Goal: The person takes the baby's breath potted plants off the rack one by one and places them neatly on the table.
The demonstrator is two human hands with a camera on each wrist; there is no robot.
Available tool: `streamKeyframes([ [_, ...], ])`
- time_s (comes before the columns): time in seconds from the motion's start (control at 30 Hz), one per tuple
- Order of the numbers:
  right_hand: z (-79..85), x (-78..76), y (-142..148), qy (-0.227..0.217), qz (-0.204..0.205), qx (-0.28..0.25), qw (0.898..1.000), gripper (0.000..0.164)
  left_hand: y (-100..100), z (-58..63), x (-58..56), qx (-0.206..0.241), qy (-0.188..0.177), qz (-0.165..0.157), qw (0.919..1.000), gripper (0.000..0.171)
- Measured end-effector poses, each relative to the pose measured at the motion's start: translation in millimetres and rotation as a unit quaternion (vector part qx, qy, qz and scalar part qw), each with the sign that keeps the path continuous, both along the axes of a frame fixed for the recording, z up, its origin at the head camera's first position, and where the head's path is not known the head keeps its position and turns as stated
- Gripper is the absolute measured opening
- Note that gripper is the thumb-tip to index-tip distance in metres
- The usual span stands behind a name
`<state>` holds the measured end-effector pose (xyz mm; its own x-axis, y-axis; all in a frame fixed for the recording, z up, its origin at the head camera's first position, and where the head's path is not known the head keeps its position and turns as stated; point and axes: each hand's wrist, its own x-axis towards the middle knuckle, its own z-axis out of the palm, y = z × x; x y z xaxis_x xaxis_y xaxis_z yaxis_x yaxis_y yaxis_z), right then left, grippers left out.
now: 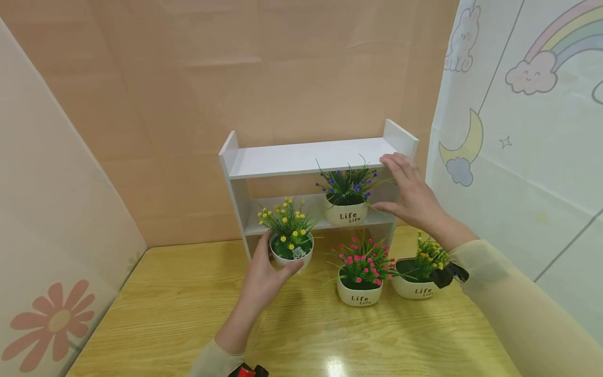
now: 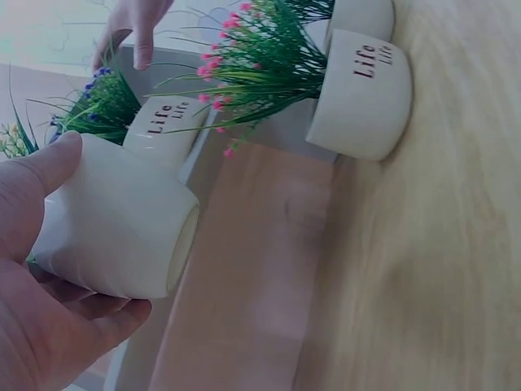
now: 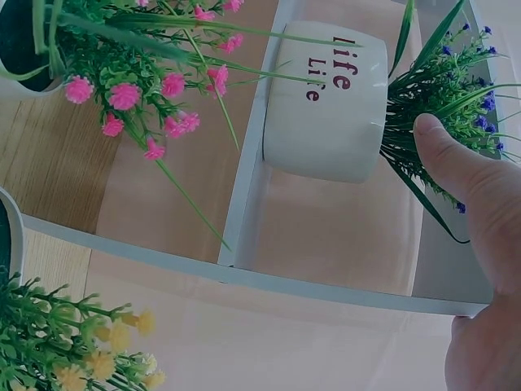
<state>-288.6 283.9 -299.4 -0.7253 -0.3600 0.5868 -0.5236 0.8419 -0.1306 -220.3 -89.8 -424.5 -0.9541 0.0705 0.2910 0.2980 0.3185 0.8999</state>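
My left hand [image 1: 266,277] grips the white pot of an artificial plant with yellow flowers [image 1: 289,230], raised off the table before the left part of the white shelf [image 1: 311,155]. In the left wrist view the thumb and fingers wrap the white pot [image 2: 114,216], whose base shows. My right hand [image 1: 410,191] rests its fingertips on the top board's front edge at the right. Its thumb [image 3: 448,163] points toward the leaves of a purple-flowered plant in a "Life" pot [image 1: 346,213], which stands on the middle board; whether they touch I cannot tell.
On the wooden table [image 1: 165,309], a pink-flowered plant in a "Life" pot [image 1: 359,294] stands before the shelf. To its right is another yellow-flowered plant in a "Life" pot [image 1: 414,289], partly behind my right wrist. Patterned panels [image 1: 518,157] border both sides.
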Motion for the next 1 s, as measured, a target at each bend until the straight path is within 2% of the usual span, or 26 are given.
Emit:
streamKeyframes([
  [0.2, 1.4, 0.6, -1.3, 0.003, 0.004, 0.001, 1.0, 0.119, 0.6, -13.7, 3.8, -0.004, 0.002, -0.012, 0.9999, 0.112],
  [0.5, 2.9, 2.6, -3.6, -0.002, 0.001, 0.0, 1.0, 0.118, 3.5, -32.1, 10.1, -0.018, -0.026, -0.028, 0.9991, 0.113],
  [0.73, 0.6, 0.8, -2.9, -0.005, -0.009, 0.003, 1.0, 0.119, 4.2, -46.4, 10.9, -0.021, -0.016, -0.049, 0.9985, 0.105],
  [1.0, 0.2, 2.6, -2.1, 0.003, -0.003, 0.001, 1.0, 0.118, 1.9, -57.2, 12.4, -0.034, -0.012, -0.065, 0.9972, 0.107],
])
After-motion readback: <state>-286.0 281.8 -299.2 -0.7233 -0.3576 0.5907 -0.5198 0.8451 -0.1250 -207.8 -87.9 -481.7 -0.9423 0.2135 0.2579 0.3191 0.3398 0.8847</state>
